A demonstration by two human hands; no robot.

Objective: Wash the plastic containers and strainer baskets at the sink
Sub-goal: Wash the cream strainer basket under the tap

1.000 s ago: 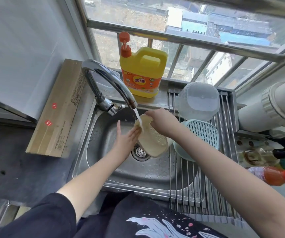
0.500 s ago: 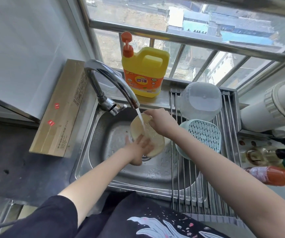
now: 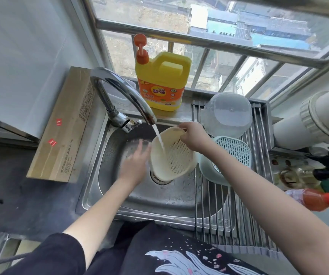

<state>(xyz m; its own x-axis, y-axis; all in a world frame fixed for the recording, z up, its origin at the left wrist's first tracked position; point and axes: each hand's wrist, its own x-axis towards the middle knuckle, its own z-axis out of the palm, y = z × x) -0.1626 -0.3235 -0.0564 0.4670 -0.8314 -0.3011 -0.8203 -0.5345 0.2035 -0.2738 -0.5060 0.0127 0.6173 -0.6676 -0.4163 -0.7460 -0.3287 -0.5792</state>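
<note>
Head view: my right hand [image 3: 194,138] grips the cream strainer basket [image 3: 172,153] by its rim, tilted under the faucet stream [image 3: 158,136] over the sink [image 3: 108,155]; my left hand [image 3: 135,162], blurred, fingers straight, rubs its outside. Rinsing step; next I should turn it, then rack it.

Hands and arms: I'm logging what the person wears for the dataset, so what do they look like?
The left hand and right hand are bare, with no gloves, rings or watch visible. Both forearms are uncovered. A dark sleeve ends near the left elbow; the dark top carries a white and pink print.
</note>
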